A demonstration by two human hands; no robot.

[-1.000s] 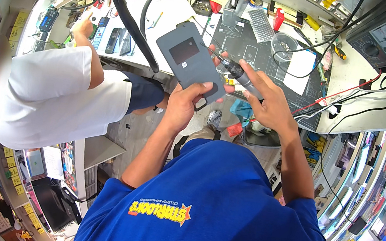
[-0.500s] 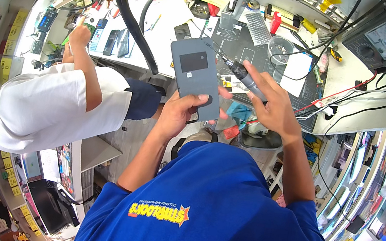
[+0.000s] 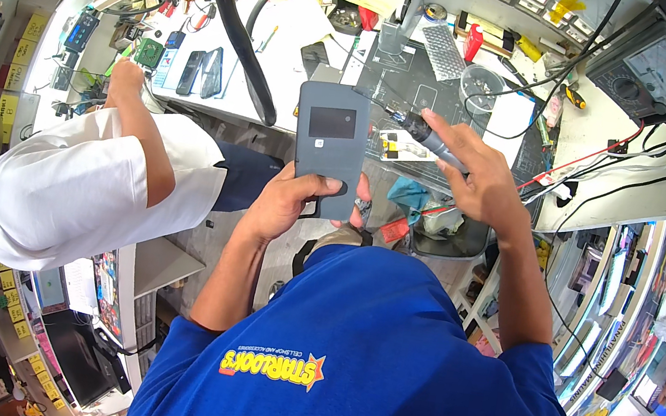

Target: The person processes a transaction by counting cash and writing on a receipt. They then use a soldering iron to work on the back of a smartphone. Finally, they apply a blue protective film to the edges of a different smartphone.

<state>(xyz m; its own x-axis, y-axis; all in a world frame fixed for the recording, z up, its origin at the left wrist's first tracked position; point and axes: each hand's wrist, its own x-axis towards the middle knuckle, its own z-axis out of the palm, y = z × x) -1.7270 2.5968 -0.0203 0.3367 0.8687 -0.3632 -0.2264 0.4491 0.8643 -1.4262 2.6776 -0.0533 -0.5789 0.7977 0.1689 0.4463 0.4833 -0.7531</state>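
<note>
My left hand (image 3: 283,203) holds a flat grey handheld device (image 3: 328,161) by its near end, thumb on the front beside a round dark button and fingers behind it. The device has a dark rectangular window and a small white mark. In my right hand (image 3: 485,183) is a pen-shaped tool (image 3: 436,142) with a black front part and a greyish body. Its thin tip points left toward the device's far right edge; whether the two touch I cannot tell. Beyond them lies a dark work mat (image 3: 418,84) on the white bench.
A thick black hose (image 3: 234,32) hangs down left of the device. An analog meter (image 3: 654,74) stands at the far right, cables trailing from it. A clear round tub (image 3: 481,86) and a red bottle (image 3: 473,42) stand on the bench. A person in white (image 3: 90,182) works at my left.
The device has shifted slightly left and nearer to me and stands straighter in view. My right hand with the tool has moved a little right and nearer. The co-worker's hand has lowered slightly.
</note>
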